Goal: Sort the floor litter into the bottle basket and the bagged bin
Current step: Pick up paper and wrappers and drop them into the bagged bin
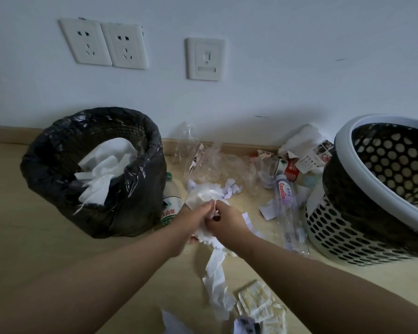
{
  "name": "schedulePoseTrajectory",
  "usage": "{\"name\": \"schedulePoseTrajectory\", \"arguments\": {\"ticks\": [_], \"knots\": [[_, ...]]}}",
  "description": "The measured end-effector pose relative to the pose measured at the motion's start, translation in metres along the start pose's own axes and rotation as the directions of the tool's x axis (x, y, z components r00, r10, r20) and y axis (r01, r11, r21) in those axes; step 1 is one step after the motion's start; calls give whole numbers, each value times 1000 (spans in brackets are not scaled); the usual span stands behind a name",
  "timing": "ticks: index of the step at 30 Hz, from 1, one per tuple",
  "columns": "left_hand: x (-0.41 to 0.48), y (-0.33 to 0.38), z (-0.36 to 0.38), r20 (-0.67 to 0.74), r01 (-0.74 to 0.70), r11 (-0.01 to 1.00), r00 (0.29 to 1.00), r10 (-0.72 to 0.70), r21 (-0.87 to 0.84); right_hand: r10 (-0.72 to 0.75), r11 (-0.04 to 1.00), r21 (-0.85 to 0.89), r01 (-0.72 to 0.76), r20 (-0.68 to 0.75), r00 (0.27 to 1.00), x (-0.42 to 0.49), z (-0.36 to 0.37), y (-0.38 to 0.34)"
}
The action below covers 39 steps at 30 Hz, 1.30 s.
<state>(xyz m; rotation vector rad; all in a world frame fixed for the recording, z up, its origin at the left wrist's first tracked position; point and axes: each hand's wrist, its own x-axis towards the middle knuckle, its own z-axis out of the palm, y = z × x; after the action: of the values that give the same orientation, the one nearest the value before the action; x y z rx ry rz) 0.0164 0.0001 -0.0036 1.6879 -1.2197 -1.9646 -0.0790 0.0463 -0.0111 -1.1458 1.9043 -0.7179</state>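
- Two hands meet over the floor between the bins: the left hand [194, 219] and the right hand [228, 221] both have their fingers curled into one crumpled white tissue wad [203, 196], gripping it from either side.
- One long paper strip [216, 273] trails from the wad towards the person, its long axis running roughly wall-to-person.
- Beside the left wrist, a green-capped bottle [170, 201] touches the bagged bin [130, 213]. Its label shows a green emblem and the characters "山泉", with an earlier character partly hidden. The cap end points towards the wall; whether it stands or lies I cannot tell.
- Right of the hands, a clear bottle [285, 196] lies on the floor just beside the bottle basket [348, 227], cap towards the wall. Its long axis runs back towards the person, and the label reads something like "GamOn" along its length.
- Behind it, a red-labelled bottle [290, 171] shows white characters too small to read, with printed paper scraps [311, 160] on top.
- Clear plastic film [203, 162] lies crumpled near the skirting.
- White tissue [104, 169] sits inside the bagged bin.
- A crinkled packet [258, 302] lies near the right forearm.
- On the wall are two sockets [104, 44] and a switch plate [204, 59].
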Motion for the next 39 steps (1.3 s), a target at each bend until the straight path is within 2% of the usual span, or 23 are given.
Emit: {"name": "schedulePoseTrajectory", "arguments": {"ticks": [3,6,10,13,15,16,18,20,21,22,23,24,25,26,27,29,32,36,39], "knots": [[4,22,-5,-128,-76,992,990,63,-100,7,987,159,4,-68,998,6,-3,-25],[2,49,-17,-271,-186,970,952,139,-154,-30,944,326,45,-49,998,13,-17,-54],[-16,78,-29,-340,-429,892,868,362,-143,-75,872,472,129,-130,989,16,-23,-82],[-29,103,-48,-475,-646,755,703,529,-115,-94,850,499,171,-175,980,16,-24,-94],[-37,120,-70,-565,-781,619,549,616,-83,-96,842,510,176,-180,979,16,-24,-96],[-40,128,-83,-615,-812,583,461,640,-2,-91,840,516,169,-173,981,16,-24,-96],[-45,135,-107,-668,-777,578,293,684,250,-61,850,509,135,-159,985,16,-22,-94],[-43,131,-127,-607,-567,575,157,779,590,-10,863,497,89,-160,987,16,-20,-89],[-39,126,-135,-525,-391,541,157,836,745,21,865,497,63,-162,987,15,-18,-86],[-31,118,-141,-439,-198,488,247,864,850,52,866,498,36,-160,986,15,-17,-83],[-18,109,-147,-380,-42,434,412,828,900,77,867,498,10,-154,985,15,-16,-81],[-8,100,-150,-356,53,410,605,712,910,97,868,496,-13,-145,985,15,-15,-79],[4,90,-152,-333,86,422,761,557,903,115,870,492,-34,-135,984,15,-15,-77],[15,81,-153,-294,80,464,864,408,882,130,873,485,-53,-128,983,15,-14,-75],[23,74,-151,-231,46,501,921,315,864,141,878,475,-66,-125,982,15,-14,-73],[31,70,-150,-119,-38,545,961,248,837,158,881,465,-84,-120,980,15,-14,-68],[30,79,-152,-147,-69,628,947,285,775,167,884,457,-104,-100,981,15,-13,-63],[8,102,-147,-288,-39,567,832,474,823,181,892,433,-127,-86,980,16,-14,-56],[-10,120,-131,-307,-123,543,712,632,831,180,913,388,-124,-110,978,19,-18,-49]]}}
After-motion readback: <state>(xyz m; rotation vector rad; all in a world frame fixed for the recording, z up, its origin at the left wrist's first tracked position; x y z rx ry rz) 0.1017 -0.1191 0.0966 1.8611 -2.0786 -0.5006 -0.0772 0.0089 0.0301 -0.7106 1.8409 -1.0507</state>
